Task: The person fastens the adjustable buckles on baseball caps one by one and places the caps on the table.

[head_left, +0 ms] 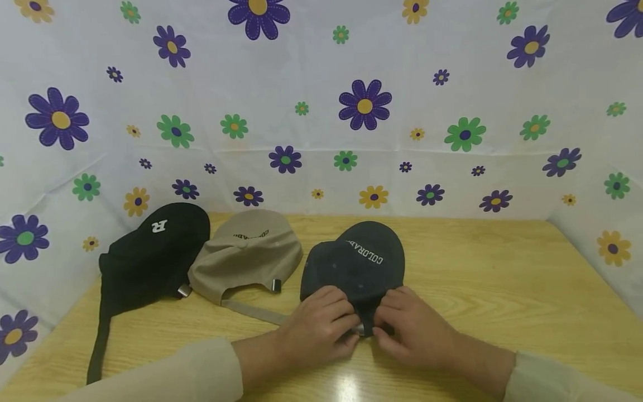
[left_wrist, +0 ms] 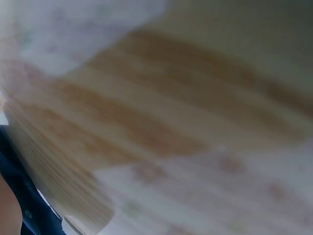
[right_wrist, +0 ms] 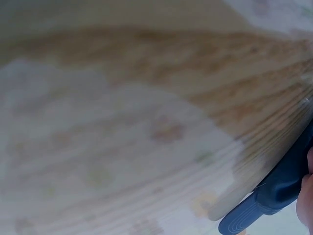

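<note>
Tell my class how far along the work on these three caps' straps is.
The black cap and beige cap have straps lying clear of their buckles, so look done if being opened. In hand: the navy cap, which the left hand and right hand hold near its buckle. Left: probably finishing the navy cap's strap; if straps are being closed, the other two also remain. These pictures cannot settle which.

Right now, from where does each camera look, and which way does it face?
Head: worn on the head, facing forward and down at the black cap, beige cap, navy cap, table and flowered cloth; left hand, right hand and sleeves show.
Left wrist: worn there, facing blurred table and cloth; navy cap and some skin at lower left.
Right wrist: worn there, facing table and cloth; navy cap and skin at lower right.
Both wrist views share navy cap, table and cloth.
</note>
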The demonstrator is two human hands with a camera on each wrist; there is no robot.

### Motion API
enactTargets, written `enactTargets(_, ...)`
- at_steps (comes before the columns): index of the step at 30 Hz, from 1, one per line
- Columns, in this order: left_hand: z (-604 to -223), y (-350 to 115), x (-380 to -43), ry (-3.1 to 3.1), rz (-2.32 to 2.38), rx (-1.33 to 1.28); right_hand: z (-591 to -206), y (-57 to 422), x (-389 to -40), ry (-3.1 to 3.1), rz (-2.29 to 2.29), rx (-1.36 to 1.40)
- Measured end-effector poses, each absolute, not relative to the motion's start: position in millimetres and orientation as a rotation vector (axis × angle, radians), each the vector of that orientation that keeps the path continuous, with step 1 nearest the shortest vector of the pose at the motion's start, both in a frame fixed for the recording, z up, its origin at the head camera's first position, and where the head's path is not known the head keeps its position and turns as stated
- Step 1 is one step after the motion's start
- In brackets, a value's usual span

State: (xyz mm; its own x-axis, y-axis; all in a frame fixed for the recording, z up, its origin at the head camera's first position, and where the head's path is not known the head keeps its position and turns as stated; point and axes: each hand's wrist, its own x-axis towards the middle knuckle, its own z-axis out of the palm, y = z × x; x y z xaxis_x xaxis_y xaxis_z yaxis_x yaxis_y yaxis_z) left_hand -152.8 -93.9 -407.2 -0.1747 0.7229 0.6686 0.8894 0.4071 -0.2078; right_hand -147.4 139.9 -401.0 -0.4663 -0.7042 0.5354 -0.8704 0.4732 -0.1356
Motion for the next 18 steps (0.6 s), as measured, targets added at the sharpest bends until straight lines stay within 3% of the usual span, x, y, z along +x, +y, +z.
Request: enactTargets(18,-405.3,-94.8,-151.4,-1.976,-0.263,-1.352,-400.1,137.6,-146.3,-2.388,0.601,1.344)
